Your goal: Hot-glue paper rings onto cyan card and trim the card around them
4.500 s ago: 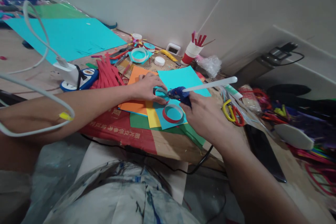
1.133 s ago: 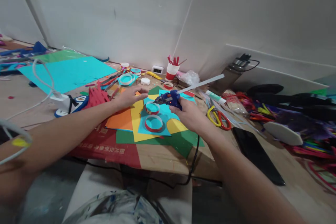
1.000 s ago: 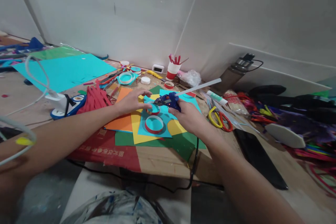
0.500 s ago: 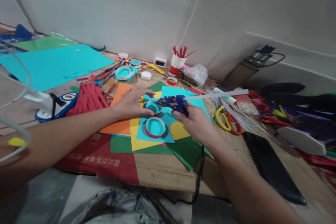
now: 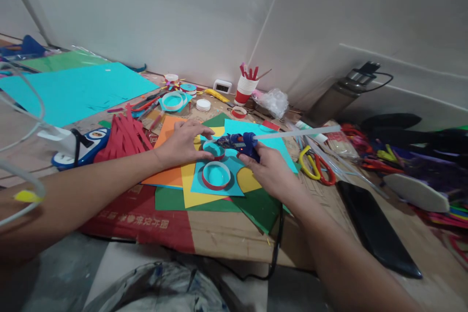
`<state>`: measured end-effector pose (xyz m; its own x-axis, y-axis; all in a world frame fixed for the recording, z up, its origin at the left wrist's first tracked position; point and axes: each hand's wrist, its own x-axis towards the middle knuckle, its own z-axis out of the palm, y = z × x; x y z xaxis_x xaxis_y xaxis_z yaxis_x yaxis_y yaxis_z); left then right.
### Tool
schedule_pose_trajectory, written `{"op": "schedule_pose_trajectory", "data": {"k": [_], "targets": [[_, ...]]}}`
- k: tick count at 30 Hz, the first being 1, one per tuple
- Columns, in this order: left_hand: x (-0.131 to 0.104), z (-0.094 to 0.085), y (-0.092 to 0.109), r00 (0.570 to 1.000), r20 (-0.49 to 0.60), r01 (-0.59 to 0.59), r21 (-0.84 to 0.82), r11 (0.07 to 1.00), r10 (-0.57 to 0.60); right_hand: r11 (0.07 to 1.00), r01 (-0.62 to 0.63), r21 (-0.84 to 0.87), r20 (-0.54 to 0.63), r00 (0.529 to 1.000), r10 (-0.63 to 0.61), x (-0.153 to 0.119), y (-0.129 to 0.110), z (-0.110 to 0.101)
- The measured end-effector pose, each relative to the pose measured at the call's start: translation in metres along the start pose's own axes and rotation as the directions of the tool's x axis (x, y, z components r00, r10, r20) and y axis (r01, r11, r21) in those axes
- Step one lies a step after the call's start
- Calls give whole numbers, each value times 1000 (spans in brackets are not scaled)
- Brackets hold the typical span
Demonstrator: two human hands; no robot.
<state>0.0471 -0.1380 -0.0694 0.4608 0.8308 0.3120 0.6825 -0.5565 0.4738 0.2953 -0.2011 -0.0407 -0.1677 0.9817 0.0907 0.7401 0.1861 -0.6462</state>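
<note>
My right hand [image 5: 268, 161] is wrapped round a dark blue hot glue gun [image 5: 243, 142], its nozzle pointing left over the smaller paper ring [image 5: 218, 156]. A long clear glue stick [image 5: 300, 132] sticks out of the gun's back. My left hand [image 5: 185, 141] curves around the left side of that ring, thumb at its front and fingers at its back; the exact finger contact is partly hidden. Closer to me, a larger paper ring [image 5: 215, 175], red outside and white inside, stands on a light blue sheet [image 5: 197, 187]. Yellow, orange and green sheets lie underneath.
Red paper strips [image 5: 122, 134] lie at left beside a blue-and-white power strip [image 5: 82, 148]. At right are scissors [image 5: 318, 165], a black phone-like slab [image 5: 376, 229] and a dark bottle [image 5: 340, 95]. Behind stand a paper cup [image 5: 245, 90] and a small digital clock [image 5: 222, 87].
The glue gun's nozzle stays over the smaller ring, with both hands almost still. The whole view has shifted slightly.
</note>
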Motion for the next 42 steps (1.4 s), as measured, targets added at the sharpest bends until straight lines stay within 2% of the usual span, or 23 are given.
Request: {"op": "schedule_pose_trajectory", "data": {"k": [12,26,42], "targets": [[3,0,2,998,48,51,-79,996,-47,998,-18,-62,-16,1000,18,0,1,3],[7,3,2,993,55,112,-107,988,-107,990,34,-138,64,998,-25,2,-10,16],[7,2,4,992,71,106,-64,992,-101,976,61,-211,17,998,-58,3,-8,21]]}}
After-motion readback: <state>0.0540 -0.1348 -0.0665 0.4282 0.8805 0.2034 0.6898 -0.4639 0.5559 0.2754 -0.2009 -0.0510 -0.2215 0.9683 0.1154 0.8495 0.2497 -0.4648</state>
